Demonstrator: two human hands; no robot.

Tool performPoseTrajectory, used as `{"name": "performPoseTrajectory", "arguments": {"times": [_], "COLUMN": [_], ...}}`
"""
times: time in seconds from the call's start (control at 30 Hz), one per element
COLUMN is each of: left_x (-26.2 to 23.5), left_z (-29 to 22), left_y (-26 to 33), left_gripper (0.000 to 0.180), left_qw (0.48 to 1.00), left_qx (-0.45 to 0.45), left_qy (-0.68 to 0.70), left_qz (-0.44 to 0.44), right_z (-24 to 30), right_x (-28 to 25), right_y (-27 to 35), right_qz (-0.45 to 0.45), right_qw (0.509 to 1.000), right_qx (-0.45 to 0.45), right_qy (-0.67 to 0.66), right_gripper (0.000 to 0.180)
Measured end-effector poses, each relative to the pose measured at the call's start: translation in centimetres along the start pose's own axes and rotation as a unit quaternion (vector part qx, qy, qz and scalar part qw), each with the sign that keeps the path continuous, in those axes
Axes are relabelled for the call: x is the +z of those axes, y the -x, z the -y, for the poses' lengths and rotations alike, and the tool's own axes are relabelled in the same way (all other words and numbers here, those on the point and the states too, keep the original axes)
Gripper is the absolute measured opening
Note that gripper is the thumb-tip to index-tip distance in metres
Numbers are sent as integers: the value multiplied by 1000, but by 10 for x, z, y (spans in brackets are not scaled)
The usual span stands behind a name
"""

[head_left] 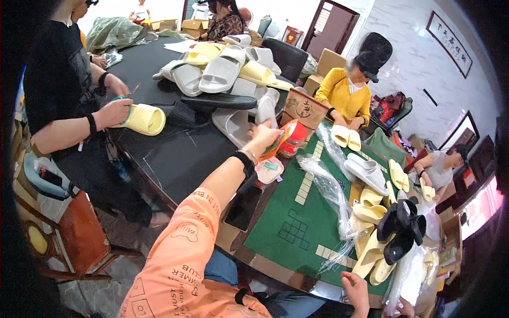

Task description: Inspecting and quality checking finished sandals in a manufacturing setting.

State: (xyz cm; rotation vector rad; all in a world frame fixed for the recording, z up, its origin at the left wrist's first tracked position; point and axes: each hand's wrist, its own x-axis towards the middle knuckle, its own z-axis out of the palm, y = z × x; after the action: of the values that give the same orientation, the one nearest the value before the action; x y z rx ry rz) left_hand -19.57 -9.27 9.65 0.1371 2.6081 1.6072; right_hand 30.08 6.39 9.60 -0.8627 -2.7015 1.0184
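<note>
My left hand, at the end of an outstretched arm with a black wristband, closes on a light grey slipper at the near edge of a slipper pile. Its fingertips are partly hidden. Beside that hand is an orange packet; whether the hand touches it, I cannot tell. Another grey slipper lies just left of it. My right hand is low at the front edge of the green table, fingers apart and holding nothing. Nearest to it are yellow slippers and black slippers.
A red-lidded jar and a paper box stand between the black table and the green one. Clear plastic bags lie across the green top. At left, a person holds a yellow slipper. A wooden chair stands lower left.
</note>
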Motion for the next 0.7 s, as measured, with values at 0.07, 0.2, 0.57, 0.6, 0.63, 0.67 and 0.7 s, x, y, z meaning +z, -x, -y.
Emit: {"name": "performPoseTrajectory", "arguments": {"times": [0.07, 0.2, 0.57, 0.6, 0.63, 0.67, 0.7], "left_x": [4, -1, -74, -77, -79, -82, -86], "left_z": [6, 47, -37, -41, -45, -50, -54], "left_y": [-20, -79, -7, -4, -2, 0, 2], "left_gripper": [66, 57, 51, 51, 52, 53, 54], "left_qw": [1000, 976, 818, 818, 780, 738, 715], "left_qx": [-21, 51, 120, 120, 140, 158, 157], "left_qy": [16, 210, 548, 547, 593, 637, 661], "left_qz": [-4, -7, 131, 130, 144, 157, 163], "right_z": [-1, 5, -5, -8, -10, -12, -6], "right_x": [0, -1, 16, 18, 19, 20, 19], "right_y": [7, 8, -3, -5, -6, -6, -6], "right_qz": [1, 11, 35, 37, 40, 40, 44], "right_qw": [1000, 999, 999, 999, 999, 999, 999], "right_qx": [15, 30, 17, 6, -3, -4, 0], "right_qy": [-23, -26, -35, -30, -24, -25, -30], "right_gripper": [23, 22, 24, 25, 26, 26, 26]}}
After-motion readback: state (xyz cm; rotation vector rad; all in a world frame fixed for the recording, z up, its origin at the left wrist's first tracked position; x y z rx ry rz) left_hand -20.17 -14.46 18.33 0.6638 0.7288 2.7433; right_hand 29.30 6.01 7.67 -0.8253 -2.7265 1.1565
